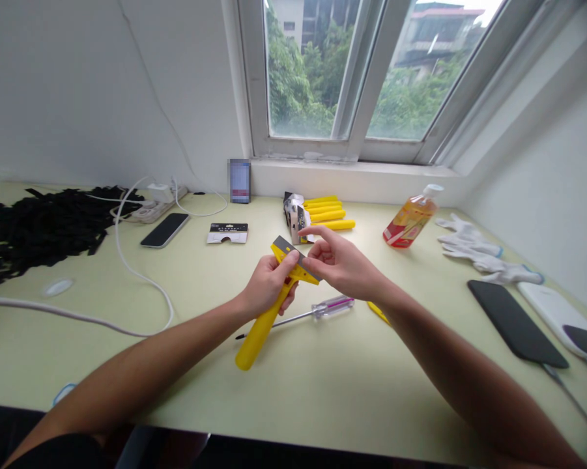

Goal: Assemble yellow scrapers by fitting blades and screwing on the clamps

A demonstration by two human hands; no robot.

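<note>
My left hand (268, 283) is closed round the neck of a yellow scraper (257, 339); its handle slants down toward me. The thumb presses on the grey blade plate (284, 246) across the scraper's head. At the head's right end is my right hand (342, 260), its thumb against the plate, its index finger stretched out above and the other fingers bent. Beneath the scraper lies a screwdriver (332, 307) with a clear handle, part of its shaft hidden. A thin yellow object (378, 312) shows partly beside my right forearm.
Several yellow-handled scrapers (329, 212) with card sleeves lie at the back, near a loose card (227, 233). A tilted drink bottle (410, 218), white gloves (483, 251) and a black phone (513, 322) are on the right. Left are another phone (165, 230), cables and black strips (43, 228).
</note>
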